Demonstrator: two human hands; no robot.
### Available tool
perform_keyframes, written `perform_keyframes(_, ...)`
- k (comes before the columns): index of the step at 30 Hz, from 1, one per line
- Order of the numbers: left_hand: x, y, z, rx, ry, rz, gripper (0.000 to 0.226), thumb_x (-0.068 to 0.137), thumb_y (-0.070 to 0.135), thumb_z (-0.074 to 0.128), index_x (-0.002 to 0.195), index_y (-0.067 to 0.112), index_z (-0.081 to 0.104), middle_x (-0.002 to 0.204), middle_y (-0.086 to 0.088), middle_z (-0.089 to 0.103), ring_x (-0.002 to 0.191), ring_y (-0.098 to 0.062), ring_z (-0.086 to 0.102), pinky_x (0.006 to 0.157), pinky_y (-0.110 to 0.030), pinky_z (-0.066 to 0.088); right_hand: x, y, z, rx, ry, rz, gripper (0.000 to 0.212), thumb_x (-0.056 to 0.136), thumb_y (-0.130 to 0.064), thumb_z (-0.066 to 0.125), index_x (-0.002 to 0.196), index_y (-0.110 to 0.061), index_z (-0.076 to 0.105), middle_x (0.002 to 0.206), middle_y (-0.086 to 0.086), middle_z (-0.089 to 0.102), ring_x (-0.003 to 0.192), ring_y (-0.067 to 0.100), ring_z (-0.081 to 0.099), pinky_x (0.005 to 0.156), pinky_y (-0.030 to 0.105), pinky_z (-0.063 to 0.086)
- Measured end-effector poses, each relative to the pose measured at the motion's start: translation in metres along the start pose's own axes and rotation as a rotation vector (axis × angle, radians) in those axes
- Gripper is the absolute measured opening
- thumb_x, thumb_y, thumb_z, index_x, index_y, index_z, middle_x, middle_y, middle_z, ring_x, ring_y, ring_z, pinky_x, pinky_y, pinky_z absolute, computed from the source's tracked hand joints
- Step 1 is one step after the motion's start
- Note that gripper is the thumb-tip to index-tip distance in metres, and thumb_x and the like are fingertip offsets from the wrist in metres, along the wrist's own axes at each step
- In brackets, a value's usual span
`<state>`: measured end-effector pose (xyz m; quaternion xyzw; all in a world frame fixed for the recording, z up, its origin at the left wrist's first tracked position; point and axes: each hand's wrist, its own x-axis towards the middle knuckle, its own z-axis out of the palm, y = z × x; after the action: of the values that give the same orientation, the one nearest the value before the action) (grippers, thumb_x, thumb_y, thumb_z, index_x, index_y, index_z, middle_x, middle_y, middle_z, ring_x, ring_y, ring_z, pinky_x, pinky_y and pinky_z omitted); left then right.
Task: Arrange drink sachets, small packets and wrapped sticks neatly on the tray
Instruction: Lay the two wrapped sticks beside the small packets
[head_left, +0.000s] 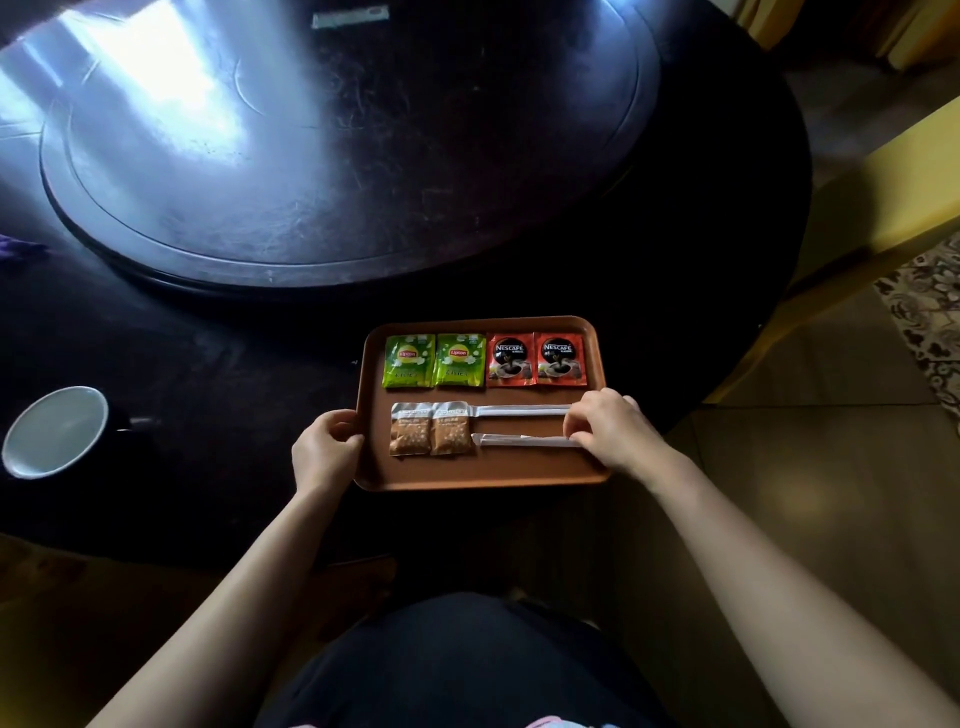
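A brown tray (483, 473) lies on the near edge of a dark round table. Its far row holds two green tea sachets (434, 360) on the left and two red coffee sachets (537, 359) on the right. Below them lie two small brown packets (431, 430) side by side. To their right, two white wrapped sticks lie parallel, the upper (519, 411) and the lower (524, 440). My left hand (324, 449) grips the tray's left rim. My right hand (610, 428) rests on the tray's right side, fingertips pinching the right end of the lower stick.
A white-lined mug (54, 431) stands on the table to the left. A large dark turntable (332, 135) fills the table's middle, with a pale wrapped stick (350, 15) at its far edge. A yellow chair (883, 208) stands to the right.
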<state>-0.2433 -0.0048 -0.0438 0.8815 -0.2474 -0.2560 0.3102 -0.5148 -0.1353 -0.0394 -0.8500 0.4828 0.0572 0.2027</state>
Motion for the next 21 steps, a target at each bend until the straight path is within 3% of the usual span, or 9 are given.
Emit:
perform_keyframes(5,0.0,0.001,0.0,-0.01,-0.002,-0.009,0.031,0.079,0.006,0.061,0.108,0.011,0.066,0.105,-0.011,0.071,0.096,-0.018,0.063,0.08,-0.023,0.043,0.001,-0.009,0.007,0.014,0.045,-0.117,0.026,0.085,-0.023,0.06,0.111,-0.017,0.059,0.116,0.004,0.056,0.115,0.021,0.043,0.101,0.036,0.033)
perform_keyframes(12,0.001,0.0,0.0,-0.018,-0.003,-0.016,0.03,0.078,0.006,0.061,0.107,0.013,0.066,0.104,-0.01,0.071,0.091,-0.014,0.062,0.079,-0.023,0.043,-0.003,-0.02,0.028,0.143,0.178,-0.195,0.014,0.081,-0.009,0.064,0.095,-0.012,0.064,0.099,0.007,0.061,0.1,0.023,0.05,0.089,0.033,0.042)
perform_keyframes(21,0.001,0.0,0.0,-0.019,0.001,-0.019,0.031,0.079,0.006,0.06,0.108,0.013,0.066,0.105,-0.01,0.071,0.088,-0.012,0.059,0.079,-0.022,0.043,-0.003,-0.018,0.032,0.174,0.188,-0.199,0.015,0.082,-0.009,0.064,0.096,-0.013,0.065,0.099,0.007,0.061,0.1,0.022,0.05,0.088,0.034,0.045)
